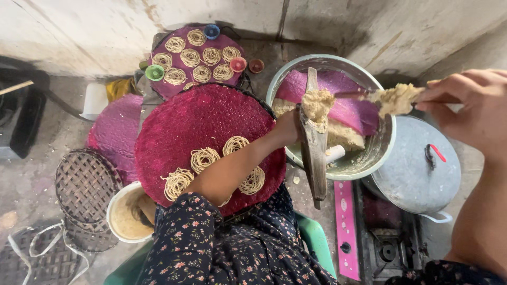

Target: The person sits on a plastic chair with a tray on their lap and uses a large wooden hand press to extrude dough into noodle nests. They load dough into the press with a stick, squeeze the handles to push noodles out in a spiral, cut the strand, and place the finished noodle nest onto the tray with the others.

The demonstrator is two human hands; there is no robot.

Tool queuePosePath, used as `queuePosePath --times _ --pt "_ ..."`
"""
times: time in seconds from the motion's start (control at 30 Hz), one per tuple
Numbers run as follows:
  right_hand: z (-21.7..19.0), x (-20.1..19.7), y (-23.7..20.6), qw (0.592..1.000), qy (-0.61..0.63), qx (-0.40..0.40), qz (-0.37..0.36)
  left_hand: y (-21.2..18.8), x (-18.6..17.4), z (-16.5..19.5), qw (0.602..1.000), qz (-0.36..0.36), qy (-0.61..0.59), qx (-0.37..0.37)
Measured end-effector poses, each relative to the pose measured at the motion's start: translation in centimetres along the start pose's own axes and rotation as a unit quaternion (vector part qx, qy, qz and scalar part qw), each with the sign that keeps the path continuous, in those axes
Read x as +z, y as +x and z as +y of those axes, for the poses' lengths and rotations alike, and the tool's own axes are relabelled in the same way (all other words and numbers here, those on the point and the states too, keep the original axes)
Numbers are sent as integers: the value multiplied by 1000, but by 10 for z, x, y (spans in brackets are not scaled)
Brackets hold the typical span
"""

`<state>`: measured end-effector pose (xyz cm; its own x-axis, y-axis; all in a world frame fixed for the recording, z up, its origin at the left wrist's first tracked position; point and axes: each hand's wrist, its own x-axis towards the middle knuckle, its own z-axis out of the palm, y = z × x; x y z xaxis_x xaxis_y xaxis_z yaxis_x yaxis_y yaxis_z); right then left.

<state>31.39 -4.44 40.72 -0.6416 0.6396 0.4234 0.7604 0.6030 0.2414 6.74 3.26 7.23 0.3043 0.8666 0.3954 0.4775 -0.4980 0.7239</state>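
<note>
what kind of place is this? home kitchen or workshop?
Probably a small, informal food-making spot at floor level, not a fitted kitchen. Cues: woven round trays carrying noodle nests, a big bowl of dough, a lidded metal pot on a gas stove, bare concrete walls.

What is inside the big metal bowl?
The bowl holds beige dough, a purple mat lying over it, and a white cylinder. Whatever lies beneath mat and dough is hidden.

Head view, steeply down, close

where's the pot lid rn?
Head view, right side: the grey pot lid sits on a pot on the stove, right of the dough bowl, below the right hand.
</note>
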Motion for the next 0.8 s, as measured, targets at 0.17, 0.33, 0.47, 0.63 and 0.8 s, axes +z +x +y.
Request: queuePosePath --times 0.17,0.33,0.47,0.63,0.8 --pt "-2 25 14 993 -106 -43 -4 5 1 13 993 -71 88 -19" --pt "-16 5 31 983 -132 -4 -127 3 -16 24 982 -152 56 -93" --pt "-36 20 47 957 -146 0 -251 3 -21 40 981 -129 118 -88" --pt "-61 69 48 964 -132 -169 -158 3 -16 41 981 -154 102 -57" --pt "-25 35 52 972 -123 -49 -194 -7 -14 9 989 -112 97 -22"
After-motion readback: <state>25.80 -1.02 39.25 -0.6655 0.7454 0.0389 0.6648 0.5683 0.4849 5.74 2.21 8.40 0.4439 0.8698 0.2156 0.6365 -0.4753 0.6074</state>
